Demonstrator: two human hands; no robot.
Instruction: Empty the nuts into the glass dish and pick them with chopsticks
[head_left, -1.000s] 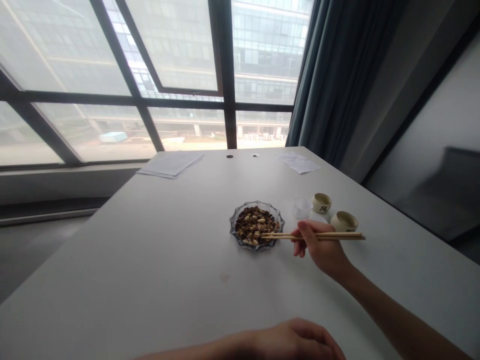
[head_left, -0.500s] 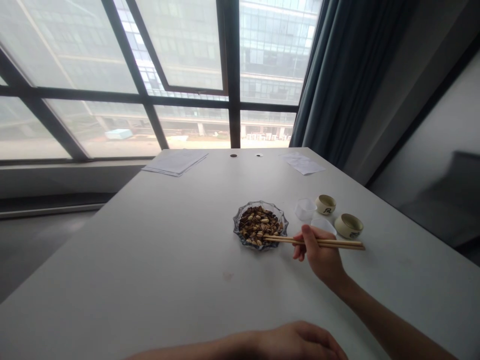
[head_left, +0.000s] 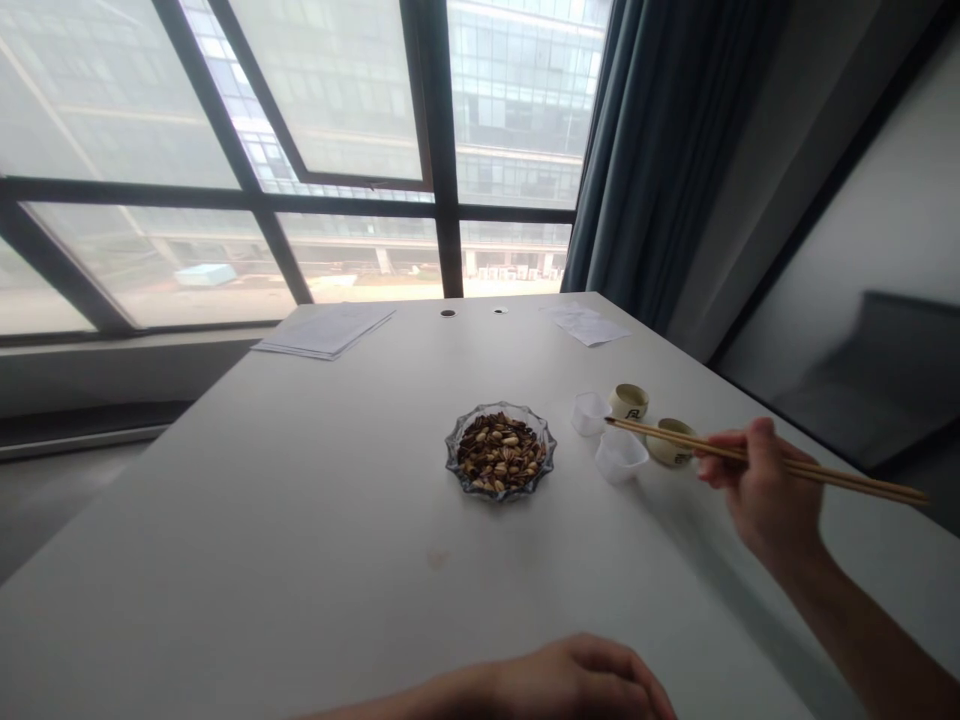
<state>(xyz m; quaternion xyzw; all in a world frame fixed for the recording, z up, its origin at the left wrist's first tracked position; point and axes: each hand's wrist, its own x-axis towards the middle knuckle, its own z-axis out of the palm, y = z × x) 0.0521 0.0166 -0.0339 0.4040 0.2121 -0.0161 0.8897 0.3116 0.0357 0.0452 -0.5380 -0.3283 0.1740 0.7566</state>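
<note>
My right hand (head_left: 776, 495) is closed around a pair of wooden chopsticks (head_left: 656, 432), raised over the right side of the table. Their tips hover above two small clear plastic cups (head_left: 622, 460), with a small dark bit at the end that I cannot identify. Behind the chopsticks are two beige ceramic cups (head_left: 628, 402) with dark characters. A scalloped glass bowl (head_left: 551, 455) to the left holds a mix of dark seeds and pale-shelled nuts (head_left: 501, 455). My left hand (head_left: 577, 682) lies on the table near the bottom edge, fingers loosely extended and partly cut off, holding nothing visible.
The white table (head_left: 315, 520) reaches to the window. A stack of papers (head_left: 326, 332) lies far left and another sheet (head_left: 589, 326) far right. Two round cable holes (head_left: 448, 313) sit near the far edge. A blue curtain (head_left: 637, 160) hangs at the right.
My right hand has lifted the chopsticks out of the glass bowl and moved them right, over the small cups. The view has shifted slightly right. My left hand stays resting on the table.
</note>
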